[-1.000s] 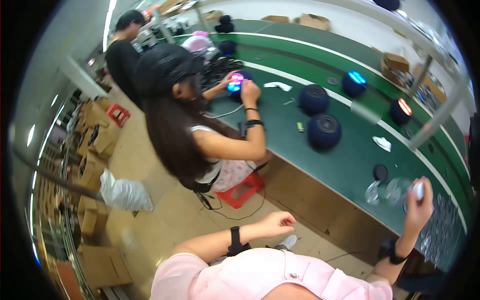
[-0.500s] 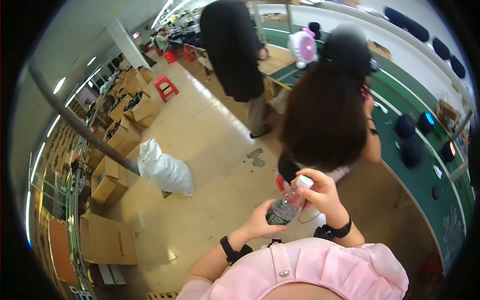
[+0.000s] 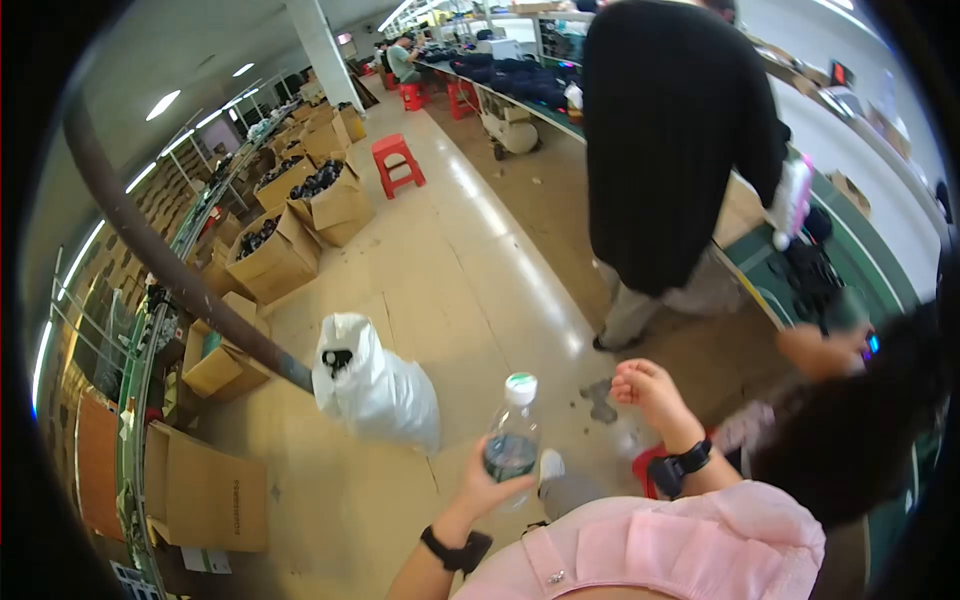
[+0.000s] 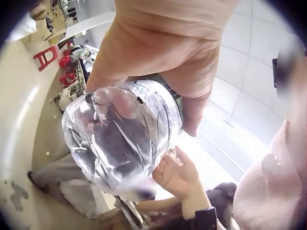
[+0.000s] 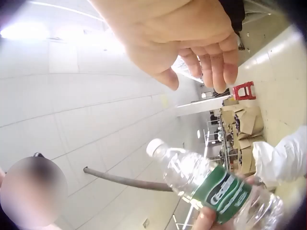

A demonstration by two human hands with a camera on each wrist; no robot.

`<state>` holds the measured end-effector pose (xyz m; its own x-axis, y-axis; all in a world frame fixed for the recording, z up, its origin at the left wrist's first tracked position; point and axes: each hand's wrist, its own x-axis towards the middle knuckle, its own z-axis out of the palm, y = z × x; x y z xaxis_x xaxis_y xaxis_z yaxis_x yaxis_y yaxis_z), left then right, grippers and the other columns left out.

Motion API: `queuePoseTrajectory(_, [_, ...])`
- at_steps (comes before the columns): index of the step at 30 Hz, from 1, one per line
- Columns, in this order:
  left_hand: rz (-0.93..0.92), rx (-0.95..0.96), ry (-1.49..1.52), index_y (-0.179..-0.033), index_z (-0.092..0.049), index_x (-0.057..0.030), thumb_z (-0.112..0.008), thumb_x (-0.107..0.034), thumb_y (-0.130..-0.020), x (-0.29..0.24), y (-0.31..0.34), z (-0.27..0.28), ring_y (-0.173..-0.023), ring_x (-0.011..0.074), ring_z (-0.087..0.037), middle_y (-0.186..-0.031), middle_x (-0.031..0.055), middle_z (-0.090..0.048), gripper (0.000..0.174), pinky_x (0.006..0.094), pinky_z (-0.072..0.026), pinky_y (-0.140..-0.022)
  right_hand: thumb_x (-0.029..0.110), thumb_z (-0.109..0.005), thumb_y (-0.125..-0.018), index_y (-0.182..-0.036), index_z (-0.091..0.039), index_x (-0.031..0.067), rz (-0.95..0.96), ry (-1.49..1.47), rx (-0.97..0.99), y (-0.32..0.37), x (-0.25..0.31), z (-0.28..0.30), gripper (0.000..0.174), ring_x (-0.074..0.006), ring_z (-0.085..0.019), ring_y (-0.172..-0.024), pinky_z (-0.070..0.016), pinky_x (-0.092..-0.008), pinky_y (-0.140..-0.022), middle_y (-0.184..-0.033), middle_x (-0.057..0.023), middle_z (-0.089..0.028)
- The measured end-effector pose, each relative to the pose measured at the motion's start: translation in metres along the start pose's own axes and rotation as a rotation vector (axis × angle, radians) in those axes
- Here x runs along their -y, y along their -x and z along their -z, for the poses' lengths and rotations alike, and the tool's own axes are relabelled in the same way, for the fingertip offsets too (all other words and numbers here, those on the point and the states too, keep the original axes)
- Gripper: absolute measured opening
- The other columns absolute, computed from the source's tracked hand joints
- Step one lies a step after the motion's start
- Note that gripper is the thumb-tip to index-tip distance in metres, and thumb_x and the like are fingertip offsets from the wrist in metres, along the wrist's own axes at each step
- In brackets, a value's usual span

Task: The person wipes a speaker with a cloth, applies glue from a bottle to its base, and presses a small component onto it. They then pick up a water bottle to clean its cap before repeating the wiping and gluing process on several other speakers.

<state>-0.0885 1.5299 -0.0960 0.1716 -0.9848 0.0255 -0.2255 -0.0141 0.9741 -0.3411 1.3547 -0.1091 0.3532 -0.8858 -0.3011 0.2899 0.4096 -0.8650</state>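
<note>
My left hand (image 3: 485,490) grips a clear plastic water bottle (image 3: 515,440) around its middle, in front of my body. The bottle stands nearly upright in the head view, with its cap (image 3: 520,388) on; a green label (image 5: 223,191) shows in the right wrist view. Thumb and fingers wrap the bottle from its side, and its ribbed base (image 4: 120,129) faces the left wrist camera. To the right of the bottle, apart from it, my right hand (image 3: 655,400) is raised with loosely bent fingers and nothing in them.
A white sack (image 3: 370,385) stands on the floor ahead, beside a slanting pole (image 3: 190,275). Cardboard boxes (image 3: 275,255) line the left. A standing person in black (image 3: 680,150) and a seated person (image 3: 850,420) are at the right by the green workbench (image 3: 885,260). A red stool (image 3: 398,165) stands farther off.
The bottle came off the workbench side in my right hand, then both hands held it before my body. Now my right hand has let go. The head view has swung left.
</note>
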Motion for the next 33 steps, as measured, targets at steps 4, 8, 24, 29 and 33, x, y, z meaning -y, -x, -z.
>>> queuePoseTrajectory(4, [0.120, -0.080, 0.134, -0.115, -0.042, 0.0007, -0.082, -0.018, -0.059, 0.025, -0.100, 0.074, -0.095, 0.0186, -0.055, -0.103, 0.0111, -0.055, 0.071, 0.0323, -0.0441, -0.084, 0.017, -0.053, -0.087, -0.094, -0.054, 0.0026, -0.064, -0.083, -0.018, -0.154, 0.023, -0.070, 0.016, -0.0151, -0.059, -0.071, -0.0484, -0.0264, -0.064, -0.080, -0.0060, -0.058])
queuePoseTrajectory(8, [0.230, -0.093, 0.172, -0.114, -0.042, 0.0018, -0.082, -0.015, -0.059, 0.011, -0.201, 0.130, -0.093, 0.0180, -0.055, -0.102, 0.0107, -0.056, 0.069, 0.0312, -0.0447, -0.082, 0.020, -0.053, -0.088, -0.093, -0.054, 0.0031, -0.050, -0.059, 0.102, -0.274, 0.078, -0.136, 0.017, -0.0139, -0.057, -0.070, -0.0473, -0.0263, -0.064, -0.079, -0.0049, -0.058])
queuePoseTrajectory(24, [-0.042, 0.257, 0.190, -0.108, -0.046, -0.0011, -0.081, -0.013, -0.060, 0.015, -0.755, 0.269, -0.086, 0.0180, -0.058, -0.096, 0.0091, -0.058, 0.060, 0.0314, -0.0474, -0.077, 0.017, -0.053, -0.084, -0.083, -0.055, 0.0092, 0.732, -0.383, -0.402, -0.664, 0.376, -0.151, 0.008, -0.0109, -0.055, -0.058, -0.0445, -0.0241, -0.050, -0.066, -0.0014, -0.057])
queuePoseTrajectory(29, [-0.100, 0.418, 0.188, -0.108, -0.045, -0.0016, -0.081, -0.013, -0.060, 0.004, -0.905, 0.240, -0.086, 0.0174, -0.058, -0.096, 0.0085, -0.058, 0.061, 0.0312, -0.0475, -0.077, 0.020, -0.054, -0.086, -0.090, -0.052, 0.0072, 1.024, -0.373, -0.773, -0.747, 0.550, -0.074, 0.013, -0.0145, -0.058, -0.065, -0.0475, -0.0261, -0.053, -0.076, -0.0048, -0.058])
queuePoseTrajectory(33, [-0.074, 0.454, 0.192, -0.109, -0.045, -0.0015, -0.081, -0.011, -0.059, 0.005, -1.017, 0.217, -0.088, 0.0175, -0.057, -0.097, 0.0088, -0.057, 0.062, 0.0317, -0.0467, -0.079, 0.021, -0.056, -0.086, -0.089, -0.054, 0.0060, 0.913, -0.371, -0.886, -0.825, 0.663, 0.009, 0.016, -0.0143, -0.059, -0.070, -0.0478, -0.0252, -0.056, -0.081, -0.0052, -0.059])
